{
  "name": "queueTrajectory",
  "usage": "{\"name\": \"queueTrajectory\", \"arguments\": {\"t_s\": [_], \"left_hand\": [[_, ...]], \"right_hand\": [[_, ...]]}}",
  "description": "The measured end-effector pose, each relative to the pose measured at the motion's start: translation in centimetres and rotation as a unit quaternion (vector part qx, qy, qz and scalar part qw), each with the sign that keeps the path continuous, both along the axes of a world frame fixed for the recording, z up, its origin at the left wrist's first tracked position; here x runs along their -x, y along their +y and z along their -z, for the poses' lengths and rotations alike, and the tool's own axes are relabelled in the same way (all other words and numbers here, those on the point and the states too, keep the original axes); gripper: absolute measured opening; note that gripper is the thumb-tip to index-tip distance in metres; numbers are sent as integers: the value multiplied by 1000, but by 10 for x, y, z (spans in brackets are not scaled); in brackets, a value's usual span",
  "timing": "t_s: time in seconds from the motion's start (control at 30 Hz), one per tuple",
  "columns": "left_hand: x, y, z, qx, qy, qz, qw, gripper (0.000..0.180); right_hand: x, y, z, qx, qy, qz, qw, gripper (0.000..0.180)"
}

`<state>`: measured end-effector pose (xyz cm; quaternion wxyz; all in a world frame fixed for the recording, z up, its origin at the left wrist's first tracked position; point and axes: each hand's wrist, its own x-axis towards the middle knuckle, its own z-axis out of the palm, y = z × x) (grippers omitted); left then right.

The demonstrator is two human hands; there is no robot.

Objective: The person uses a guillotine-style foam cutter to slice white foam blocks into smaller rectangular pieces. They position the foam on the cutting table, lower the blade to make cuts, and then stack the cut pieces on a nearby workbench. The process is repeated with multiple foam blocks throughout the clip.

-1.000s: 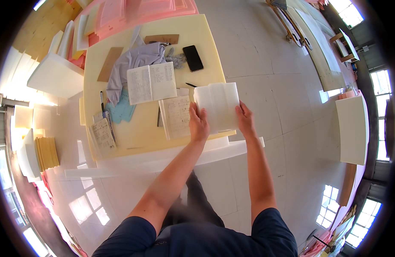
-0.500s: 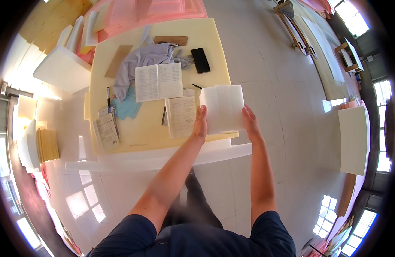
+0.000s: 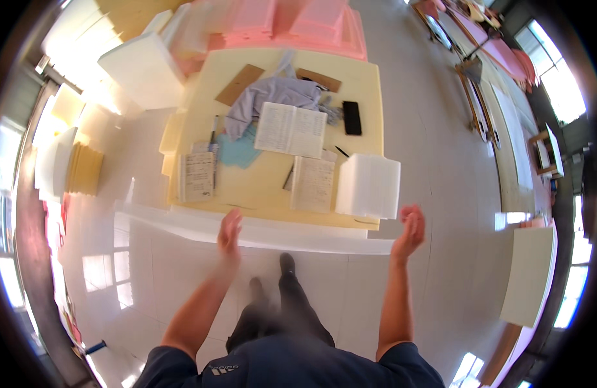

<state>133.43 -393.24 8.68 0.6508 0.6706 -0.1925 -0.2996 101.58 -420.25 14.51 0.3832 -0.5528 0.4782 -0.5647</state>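
Both hands hold nothing. My left hand (image 3: 230, 233), slightly blurred, hovers by the front edge of the cream foam-topped table (image 3: 259, 196), its fingers loosely stretched out. Off the table's front right corner is my right hand (image 3: 410, 231), fingers loosely bent and apart. Closest to it stands a stack of white foam-like sheets (image 3: 369, 186) at that corner, a small gap away. Left of the stack lie a handwritten notebook (image 3: 313, 184) and a dark pen (image 3: 342, 151). An open notebook (image 3: 290, 129) rests farther back, and another notebook (image 3: 198, 176) lies at the left.
A grey cloth (image 3: 269, 94), a light blue piece (image 3: 239, 149) and a black phone (image 3: 352, 118) lie on the table. Pink foam sheets (image 3: 285, 29) are piled behind it. A white ledge (image 3: 272, 234) runs along its front. White panels (image 3: 531, 275) stand at the right.
Both hands have let go of the white stack, which now stands at the table corner. My left hand has moved left and back toward me; my right hand has drawn back. My view has shifted.
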Motion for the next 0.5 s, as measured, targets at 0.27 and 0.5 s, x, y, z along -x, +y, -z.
{"name": "queueTrajectory", "arguments": {"t_s": [0.27, 0.5], "left_hand": [[71, 347, 3, -156, -81, -292, 940, 39], [251, 533, 8, -314, -22, -554, 771, 38]], "right_hand": [[-231, 245, -3, -4, 22, -563, 826, 16], [-266, 515, 23, 49, 79, -831, 548, 19]]}}
